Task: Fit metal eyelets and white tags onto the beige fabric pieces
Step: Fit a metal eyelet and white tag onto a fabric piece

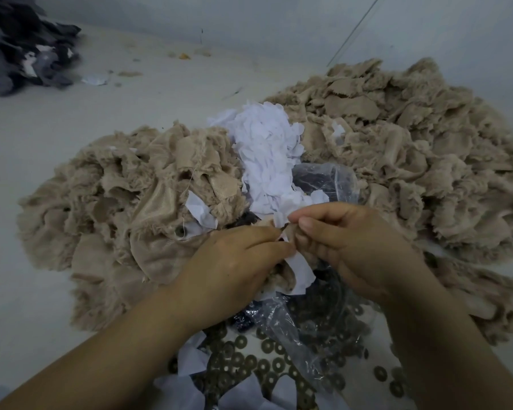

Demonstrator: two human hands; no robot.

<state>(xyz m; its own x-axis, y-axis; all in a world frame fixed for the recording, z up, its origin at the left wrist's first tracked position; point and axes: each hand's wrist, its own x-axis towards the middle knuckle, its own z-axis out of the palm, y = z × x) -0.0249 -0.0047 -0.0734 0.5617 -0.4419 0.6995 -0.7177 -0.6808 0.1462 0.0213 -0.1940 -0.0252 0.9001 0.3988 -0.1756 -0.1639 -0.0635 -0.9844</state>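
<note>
Nearest me, below the white tag heap [267, 149] that I use as my marker, the metal eyelets [249, 362] lie scattered on the floor around a clear plastic bag [290, 318]. To do this step well, I think I should keep the tag and the fabric layers squared up and taut between my fingertips, so the eyelet can seat cleanly through both without the frayed edge slipping away.

Just short of the tag heap, my left hand [234, 261] and right hand [347, 244] meet fingertip to fingertip. Both are curled in a tight pinch on one small beige fabric piece [290, 232] with a white tag [301, 270] hanging from it. Whether an eyelet is already between my fingers I cannot tell.

Left of the tag heap sits one beige fabric pile [125, 208], and right of it, stretching farther back, a larger beige mound [412, 149]. Far beyond, to the left, lie dark fabric scraps [21, 45].
</note>
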